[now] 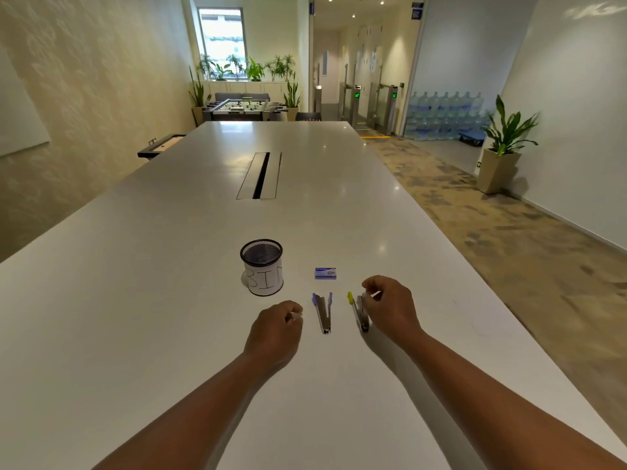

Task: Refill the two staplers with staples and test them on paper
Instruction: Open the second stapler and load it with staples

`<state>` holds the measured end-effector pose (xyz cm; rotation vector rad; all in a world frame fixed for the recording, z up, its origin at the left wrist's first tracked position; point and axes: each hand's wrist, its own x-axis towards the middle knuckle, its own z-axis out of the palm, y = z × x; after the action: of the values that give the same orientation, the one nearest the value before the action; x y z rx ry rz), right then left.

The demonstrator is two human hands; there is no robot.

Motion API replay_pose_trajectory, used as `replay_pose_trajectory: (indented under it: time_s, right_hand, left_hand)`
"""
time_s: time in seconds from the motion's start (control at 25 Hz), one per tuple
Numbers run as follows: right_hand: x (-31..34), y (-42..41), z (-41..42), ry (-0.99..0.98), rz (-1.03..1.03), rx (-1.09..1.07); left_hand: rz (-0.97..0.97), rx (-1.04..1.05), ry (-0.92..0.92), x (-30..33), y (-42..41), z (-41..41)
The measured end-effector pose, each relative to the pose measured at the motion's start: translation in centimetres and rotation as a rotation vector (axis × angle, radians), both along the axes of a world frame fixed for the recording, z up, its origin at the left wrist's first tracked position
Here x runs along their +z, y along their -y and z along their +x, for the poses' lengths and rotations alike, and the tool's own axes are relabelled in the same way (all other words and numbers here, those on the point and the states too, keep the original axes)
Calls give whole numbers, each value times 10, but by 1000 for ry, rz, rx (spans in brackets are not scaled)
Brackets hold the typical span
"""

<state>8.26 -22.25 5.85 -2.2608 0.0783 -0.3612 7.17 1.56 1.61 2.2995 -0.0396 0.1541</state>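
Note:
Two small staplers lie open on the white table (169, 266). The blue-tipped stapler (323, 313) is between my hands. The yellow-tipped stapler (358, 312) lies to its right, touching my right hand (390, 308). My right hand pinches a small white piece (375, 294) above that stapler. My left hand (276, 329) is curled, with a small white scrap (297, 316) at its fingertips. A blue staple box (325, 273) rests closed just beyond the staplers.
A black mesh cup (262, 266) with a paper label reading "BIN" stands left of the staple box. A cable slot (260, 175) sits mid-table. The table's right edge drops to carpet; a potted plant (505, 147) stands by the wall.

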Motion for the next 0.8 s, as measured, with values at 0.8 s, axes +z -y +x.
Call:
replay_pose_trajectory:
  time_s: [0.8]
  right_hand:
    - [-22, 27, -42, -233, 994, 104]
  left_hand:
    - [-805, -224, -113, -3, 124, -23]
